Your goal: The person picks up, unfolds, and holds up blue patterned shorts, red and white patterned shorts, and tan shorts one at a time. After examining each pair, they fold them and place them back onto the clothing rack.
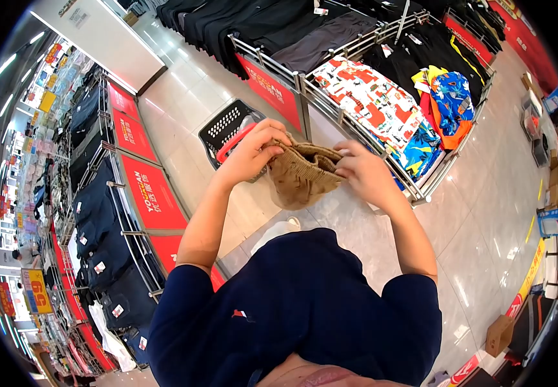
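A tan corduroy garment (301,175) hangs bunched in front of my chest, over the shop floor. My left hand (254,151) grips its upper left edge with the fingers curled over the fabric. My right hand (364,171) pinches the upper right edge, its fingers tucked into the folds. Both forearms are bare and reach out from a dark blue shirt (298,309).
A black shopping basket with a red handle (227,129) stands on the tiled floor just beyond my left hand. A metal-railed display table (356,126) with patterned and dark clothes lies ahead right. Racks of dark garments with red signs (153,193) line the left. Cardboard boxes (498,332) sit lower right.
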Demonstrator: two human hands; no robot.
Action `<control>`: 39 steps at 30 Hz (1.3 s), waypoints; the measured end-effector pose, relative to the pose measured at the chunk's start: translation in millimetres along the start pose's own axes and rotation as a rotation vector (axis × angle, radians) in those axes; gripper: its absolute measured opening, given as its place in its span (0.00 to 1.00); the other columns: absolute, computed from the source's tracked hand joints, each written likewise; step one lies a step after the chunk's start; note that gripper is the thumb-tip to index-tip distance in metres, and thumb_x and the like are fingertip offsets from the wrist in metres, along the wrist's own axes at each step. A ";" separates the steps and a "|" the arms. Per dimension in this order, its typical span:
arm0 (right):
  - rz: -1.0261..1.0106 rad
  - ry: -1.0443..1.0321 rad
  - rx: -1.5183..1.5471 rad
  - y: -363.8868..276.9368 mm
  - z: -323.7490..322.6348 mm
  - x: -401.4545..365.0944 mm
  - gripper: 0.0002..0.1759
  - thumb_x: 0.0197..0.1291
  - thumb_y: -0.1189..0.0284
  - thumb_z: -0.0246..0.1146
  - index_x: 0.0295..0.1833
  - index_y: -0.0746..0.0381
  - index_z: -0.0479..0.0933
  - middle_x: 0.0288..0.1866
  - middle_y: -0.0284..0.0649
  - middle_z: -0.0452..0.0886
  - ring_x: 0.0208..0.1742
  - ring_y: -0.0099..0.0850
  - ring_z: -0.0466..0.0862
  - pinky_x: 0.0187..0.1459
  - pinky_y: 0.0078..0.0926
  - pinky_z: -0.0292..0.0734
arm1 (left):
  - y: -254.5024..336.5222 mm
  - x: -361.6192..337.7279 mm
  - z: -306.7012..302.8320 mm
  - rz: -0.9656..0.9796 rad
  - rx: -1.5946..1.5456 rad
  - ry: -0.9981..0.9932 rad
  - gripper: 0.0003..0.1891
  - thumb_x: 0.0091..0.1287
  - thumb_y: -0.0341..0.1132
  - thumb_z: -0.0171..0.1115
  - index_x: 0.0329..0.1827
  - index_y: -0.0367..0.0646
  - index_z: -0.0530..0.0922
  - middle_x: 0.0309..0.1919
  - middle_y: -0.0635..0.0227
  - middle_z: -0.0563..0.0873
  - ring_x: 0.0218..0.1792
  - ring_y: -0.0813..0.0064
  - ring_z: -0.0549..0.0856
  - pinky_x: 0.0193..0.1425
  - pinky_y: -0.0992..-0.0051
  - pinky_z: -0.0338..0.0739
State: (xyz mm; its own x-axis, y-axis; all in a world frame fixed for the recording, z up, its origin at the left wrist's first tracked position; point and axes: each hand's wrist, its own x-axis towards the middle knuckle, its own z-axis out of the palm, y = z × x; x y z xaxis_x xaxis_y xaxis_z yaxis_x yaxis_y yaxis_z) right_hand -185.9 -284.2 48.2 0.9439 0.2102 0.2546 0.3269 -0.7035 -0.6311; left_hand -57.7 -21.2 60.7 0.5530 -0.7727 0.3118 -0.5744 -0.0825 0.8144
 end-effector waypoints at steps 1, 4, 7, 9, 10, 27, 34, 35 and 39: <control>0.041 0.065 0.067 0.6 -2.3 0.8 0.05 0.57 0.79 0.65 0.39 0.68 0.80 0.55 0.42 0.79 0.45 0.43 0.83 0.47 0.34 0.78 | 1.1 -3.3 0.5 -0.003 -0.004 0.007 0.16 0.63 0.16 0.57 0.51 0.41 0.80 0.52 0.66 0.75 0.52 0.70 0.76 0.57 0.73 0.72; 0.012 0.112 0.074 0.5 -6.2 2.5 0.02 0.58 0.83 0.63 0.37 0.69 0.78 0.53 0.43 0.78 0.44 0.41 0.82 0.45 0.32 0.77 | -0.7 -7.0 3.0 -0.035 0.007 -0.022 0.25 0.62 0.15 0.58 0.62 0.44 0.78 0.49 0.67 0.74 0.50 0.71 0.75 0.53 0.76 0.72; 0.056 0.121 0.077 -4.4 -11.3 -0.5 0.02 0.58 0.85 0.62 0.35 0.68 0.76 0.51 0.43 0.78 0.45 0.40 0.82 0.45 0.31 0.77 | -20.7 -12.8 13.4 -0.003 -0.004 -0.018 0.25 0.61 0.16 0.60 0.62 0.45 0.78 0.49 0.67 0.73 0.51 0.71 0.75 0.55 0.76 0.71; 0.035 0.172 0.034 -5.1 -13.0 -5.4 0.02 0.61 0.80 0.62 0.38 0.68 0.76 0.52 0.42 0.78 0.40 0.42 0.83 0.42 0.34 0.78 | -31.3 -16.3 20.9 -0.051 -0.070 -0.036 0.25 0.61 0.18 0.63 0.62 0.45 0.78 0.50 0.66 0.73 0.53 0.71 0.74 0.58 0.76 0.70; 0.047 0.151 0.023 -5.4 -14.7 -8.6 0.03 0.62 0.80 0.62 0.37 0.68 0.75 0.51 0.43 0.77 0.41 0.42 0.81 0.43 0.34 0.77 | -34.4 -16.7 25.3 -0.023 -0.042 -0.047 0.25 0.60 0.19 0.65 0.61 0.45 0.78 0.51 0.67 0.73 0.53 0.71 0.74 0.57 0.76 0.71; 0.034 -0.012 -0.316 -2.7 8.0 -69.6 0.12 0.55 0.69 0.70 0.34 0.62 0.74 0.47 0.38 0.79 0.38 0.39 0.83 0.35 0.36 0.79 | -63.3 -9.8 40.1 0.205 0.072 -0.169 0.14 0.58 0.19 0.65 0.47 0.41 0.79 0.48 0.60 0.78 0.45 0.59 0.81 0.49 0.68 0.78; 0.190 0.203 -0.110 -3.8 -3.2 -64.9 0.12 0.53 0.80 0.69 0.37 0.64 0.71 0.44 0.43 0.78 0.38 0.41 0.79 0.38 0.32 0.77 | -71.8 7.7 29.5 0.141 -0.080 -0.024 0.13 0.59 0.19 0.64 0.47 0.41 0.81 0.45 0.63 0.79 0.39 0.67 0.83 0.41 0.74 0.77; 0.254 0.219 -0.075 2.4 -0.1 -65.9 0.14 0.53 0.82 0.69 0.39 0.64 0.70 0.43 0.43 0.77 0.38 0.40 0.79 0.40 0.31 0.76 | -75.8 12.3 32.3 0.098 -0.137 -0.058 0.13 0.60 0.20 0.64 0.47 0.41 0.81 0.45 0.63 0.79 0.39 0.68 0.82 0.41 0.74 0.77; 0.507 0.180 0.245 -3.6 -1.9 -48.7 0.23 0.56 0.82 0.68 0.58 0.63 0.71 0.42 0.43 0.76 0.40 0.34 0.78 0.44 0.30 0.76 | -75.5 30.4 38.5 0.088 -0.162 -0.182 0.12 0.62 0.25 0.67 0.49 0.42 0.81 0.44 0.64 0.79 0.40 0.67 0.81 0.44 0.73 0.75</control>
State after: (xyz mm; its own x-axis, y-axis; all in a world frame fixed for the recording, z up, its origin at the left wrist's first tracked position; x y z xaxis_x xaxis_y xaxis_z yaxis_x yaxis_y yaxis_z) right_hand -233.1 -293.2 39.5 0.9694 -0.2451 -0.0159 -0.1415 -0.5043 -0.8519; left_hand -20.7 -62.6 -10.2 0.3793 -0.8740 0.3036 -0.5033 0.0805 0.8603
